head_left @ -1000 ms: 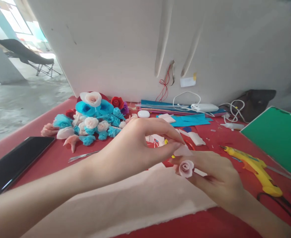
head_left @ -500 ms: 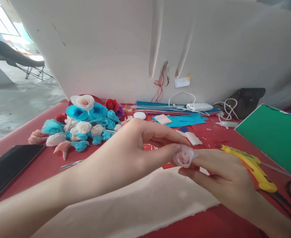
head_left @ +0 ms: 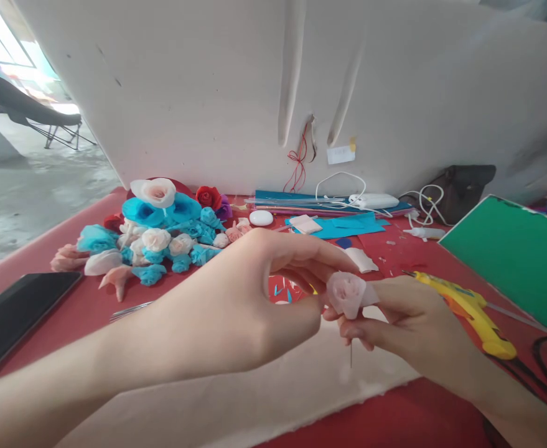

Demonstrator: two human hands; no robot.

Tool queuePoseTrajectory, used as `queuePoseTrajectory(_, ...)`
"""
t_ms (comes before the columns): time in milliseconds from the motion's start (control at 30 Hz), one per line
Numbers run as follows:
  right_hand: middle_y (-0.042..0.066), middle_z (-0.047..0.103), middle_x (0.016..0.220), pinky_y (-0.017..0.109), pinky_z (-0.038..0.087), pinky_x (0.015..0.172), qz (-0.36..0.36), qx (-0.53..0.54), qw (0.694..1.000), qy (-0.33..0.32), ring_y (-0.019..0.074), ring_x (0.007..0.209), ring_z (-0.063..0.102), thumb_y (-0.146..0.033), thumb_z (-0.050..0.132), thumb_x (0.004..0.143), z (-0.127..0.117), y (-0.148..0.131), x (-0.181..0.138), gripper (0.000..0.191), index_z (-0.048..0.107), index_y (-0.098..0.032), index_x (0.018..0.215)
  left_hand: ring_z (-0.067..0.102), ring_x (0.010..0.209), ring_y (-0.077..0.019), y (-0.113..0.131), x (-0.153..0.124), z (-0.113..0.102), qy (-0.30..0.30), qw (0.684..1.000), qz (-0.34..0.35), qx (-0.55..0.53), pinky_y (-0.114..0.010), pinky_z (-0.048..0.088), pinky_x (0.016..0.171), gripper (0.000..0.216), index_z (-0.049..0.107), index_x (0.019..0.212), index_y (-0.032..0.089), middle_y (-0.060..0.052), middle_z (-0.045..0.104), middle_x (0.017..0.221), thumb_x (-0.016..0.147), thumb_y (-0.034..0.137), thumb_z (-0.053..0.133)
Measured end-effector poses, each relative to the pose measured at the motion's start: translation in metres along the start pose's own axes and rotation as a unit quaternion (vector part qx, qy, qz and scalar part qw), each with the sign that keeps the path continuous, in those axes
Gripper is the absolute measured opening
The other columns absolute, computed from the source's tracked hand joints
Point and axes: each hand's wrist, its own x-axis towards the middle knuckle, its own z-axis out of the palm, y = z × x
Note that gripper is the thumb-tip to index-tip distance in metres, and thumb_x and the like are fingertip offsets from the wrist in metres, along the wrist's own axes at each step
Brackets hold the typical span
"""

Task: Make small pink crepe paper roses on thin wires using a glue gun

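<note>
A glossy black rectangular device [head_left: 18,317] lies on the left of the red table [head_left: 371,420]. Far left stands a dark chair [head_left: 25,104] with thin legs. Right, a dark bag [head_left: 470,191] sits beyond a flat green board [head_left: 520,264] with pale edges.

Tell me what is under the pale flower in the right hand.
Below the pale flower, a thin stem pokes down from the right hand, over the pale sheet. That hand covers the stem's upper part and any join.
</note>
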Motion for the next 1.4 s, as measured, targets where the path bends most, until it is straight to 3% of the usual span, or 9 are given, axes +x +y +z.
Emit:
queuePoseTrajectory(167, -0.008, 0.055, 0.054, 0.007, 0.036, 0.049, 0.015, 0.034, 0.999, -0.021, 0.0001, 0.051, 0.048, -0.022, 0.065, 0.075, -0.001, 0.000, 0.001, 0.014, 0.061, -0.018, 0.062, 0.066, 0.083, -0.0098, -0.001, 0.004, 0.002, -0.017, 1.000, -0.020, -0.012, -0.009, 0.052, 0.071, 0.022, 0.065, 0.090, 0.023, 0.007, 0.070, 0.083, 0.072, 0.011, 0.060)
queuePoseTrajectory(400, -0.008, 0.058, 0.054, 0.004, 0.037, 0.046, 0.054, 0.112, 0.991, -0.057, 0.0001, 0.049, 0.049, -0.023, 0.065, 0.075, -0.001, 0.003, 0.003, 0.012, 0.064, -0.020, 0.063, 0.066, 0.083, -0.0081, -0.005, 0.003, 0.004, -0.024, 0.999, -0.019, 0.014, -0.007, 0.051, 0.070, 0.015, 0.063, 0.085, 0.024, 0.010, 0.069, 0.080, 0.073, 0.014, 0.061)
queuePoseTrajectory(600, -0.004, 0.060, 0.056, 0.008, 0.039, 0.045, 0.086, 0.195, 0.971, -0.105, 0.0017, 0.046, 0.048, -0.023, 0.065, 0.075, -0.001, 0.010, 0.004, 0.012, 0.064, -0.017, 0.065, 0.064, 0.089, -0.0090, -0.012, 0.003, 0.006, -0.023, 0.999, -0.020, 0.013, -0.009, 0.052, 0.073, 0.026, 0.059, 0.100, 0.028, 0.008, 0.068, 0.098, 0.075, 0.021, 0.063)
queuePoseTrajectory(1000, -0.002, 0.060, 0.055, 0.011, 0.039, 0.045, 0.145, 0.275, 0.937, -0.161, 0.0026, 0.046, 0.048, -0.029, 0.067, 0.073, -0.002, 0.014, 0.002, 0.016, 0.065, -0.015, 0.065, 0.064, 0.086, -0.0075, -0.013, 0.001, 0.007, -0.025, 0.999, -0.024, 0.040, -0.008, 0.051, 0.074, 0.030, 0.059, 0.100, 0.028, 0.010, 0.068, 0.095, 0.072, 0.017, 0.064)
queuePoseTrajectory(1400, 0.000, 0.059, 0.057, 0.014, 0.039, 0.046, 0.128, 0.266, 0.942, -0.159, 0.0043, 0.047, 0.047, -0.030, 0.064, 0.076, -0.004, 0.015, 0.000, 0.018, 0.065, -0.013, 0.070, 0.065, 0.085, -0.0154, -0.015, 0.002, 0.006, -0.022, 0.999, -0.029, 0.039, -0.019, 0.054, 0.073, 0.026, 0.061, 0.099, 0.026, 0.005, 0.069, 0.093, 0.073, 0.022, 0.062)
